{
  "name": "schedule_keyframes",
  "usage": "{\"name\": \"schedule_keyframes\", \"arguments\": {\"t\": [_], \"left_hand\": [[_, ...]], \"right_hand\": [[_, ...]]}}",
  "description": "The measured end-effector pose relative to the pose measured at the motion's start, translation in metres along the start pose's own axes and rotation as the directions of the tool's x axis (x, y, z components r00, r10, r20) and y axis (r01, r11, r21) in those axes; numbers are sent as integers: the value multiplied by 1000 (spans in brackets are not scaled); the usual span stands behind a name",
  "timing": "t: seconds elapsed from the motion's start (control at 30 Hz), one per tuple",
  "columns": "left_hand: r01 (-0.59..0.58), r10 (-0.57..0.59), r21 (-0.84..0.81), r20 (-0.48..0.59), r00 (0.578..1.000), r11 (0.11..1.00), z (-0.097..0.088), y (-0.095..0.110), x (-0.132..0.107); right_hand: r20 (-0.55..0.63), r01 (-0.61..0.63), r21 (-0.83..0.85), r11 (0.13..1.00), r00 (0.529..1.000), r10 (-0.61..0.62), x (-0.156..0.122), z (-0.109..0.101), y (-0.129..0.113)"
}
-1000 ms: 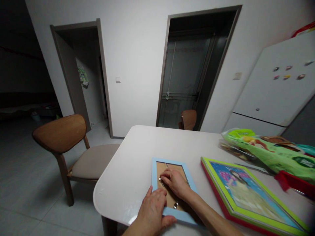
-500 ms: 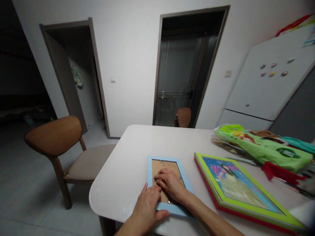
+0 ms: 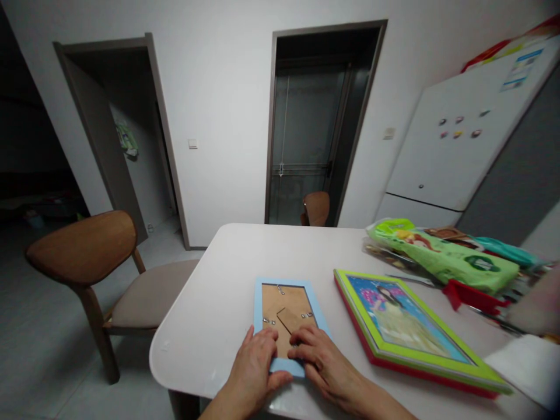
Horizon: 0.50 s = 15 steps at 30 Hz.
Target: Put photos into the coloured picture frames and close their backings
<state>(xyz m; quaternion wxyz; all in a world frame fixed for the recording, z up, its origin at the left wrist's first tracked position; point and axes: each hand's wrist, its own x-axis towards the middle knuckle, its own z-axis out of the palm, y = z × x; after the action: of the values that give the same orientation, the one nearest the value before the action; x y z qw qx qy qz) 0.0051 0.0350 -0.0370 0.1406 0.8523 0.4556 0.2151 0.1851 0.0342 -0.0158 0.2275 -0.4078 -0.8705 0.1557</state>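
Observation:
A small light-blue picture frame [image 3: 259,294] lies face down on the white table [image 3: 219,291], showing its brown backing board [image 3: 284,300] with small metal clips and a stand flap. My left hand [image 3: 256,367] rests on the frame's near left corner, fingers flat on top and thumb along the near edge. My right hand [image 3: 321,359] lies flat on the near end of the backing board, fingers pointing left, touching the board by a clip. Neither hand lifts anything.
A larger green-and-red framed picture [image 3: 402,326] lies to the right. Behind it sit a green packet [image 3: 441,256], a red item [image 3: 472,294] and other clutter. A wooden chair [image 3: 100,256] stands at the left. A white fridge [image 3: 455,151] stands at the right.
My right hand has slid from the middle of the backing board toward its near end, uncovering the stand flap and clips. The left hand stays on the near corner. The view has shifted right.

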Motion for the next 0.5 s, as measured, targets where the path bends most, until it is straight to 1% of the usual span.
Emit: {"name": "schedule_keyframes", "arguments": {"t": [0.07, 0.1, 0.13, 0.17, 0.2, 0.23, 0.27, 0.3, 0.33, 0.37, 0.4, 0.43, 0.47, 0.5], "left_hand": [[2, -1, 23, -15, 1000, 1000, 4, 2, 0], [1, 0, 33, -19, 1000, 999, 5, 2, 1], [-5, 5, 39, -20, 1000, 999, 5, 2, 1], [-15, 16, 35, -23, 1000, 999, 3, 2, 3], [-29, 30, 18, -35, 999, 999, 0, 3, 4], [-43, 42, -15, -59, 997, 999, -5, 3, 6], [-54, 47, -63, -98, 994, 997, -10, 5, 8], [-63, 44, -129, -146, 988, 990, -16, 7, 11], [-71, 27, -217, -201, 979, 974, -20, 12, 14], [-74, -13, -328, -256, 967, 942, -23, 18, 17], [-75, -72, -459, -294, 953, 885, -24, 26, 20], [-78, -141, -596, -311, 940, 799, -22, 36, 23], [-86, -207, -722, -308, 929, 686, -19, 48, 25], [-102, -257, -821, -291, 922, 562, -14, 60, 28]], "right_hand": [[-86, -43, 75, 996, 995, 50, -1, 2, 6], [-156, -90, 124, 988, 982, 109, -2, 2, 10], [-236, -148, 186, 971, 953, 190, -4, 2, 14], [-313, -208, 264, 942, 905, 287, -7, 0, 18], [-374, -257, 358, 898, 841, 390, -10, -3, 21], [-414, -282, 462, 841, 770, 486, -13, -6, 23], [-430, -281, 570, 772, 698, 572, -16, -9, 25], [-434, -251, 673, 696, 627, 646, -18, -11, 24], [-430, -193, 763, 617, 561, 707, -19, -13, 22], [-415, -117, 836, 537, 507, 756, -19, -13, 19], [-372, -44, 895, 444, 473, 798, -17, -11, 15], [-301, 10, 942, 334, 461, 835, -14, -8, 10], [-211, 45, 975, 216, 474, 855, -10, -5, 5], [-118, 58, 993, 102, 509, 853, -6, -2, -1]]}}
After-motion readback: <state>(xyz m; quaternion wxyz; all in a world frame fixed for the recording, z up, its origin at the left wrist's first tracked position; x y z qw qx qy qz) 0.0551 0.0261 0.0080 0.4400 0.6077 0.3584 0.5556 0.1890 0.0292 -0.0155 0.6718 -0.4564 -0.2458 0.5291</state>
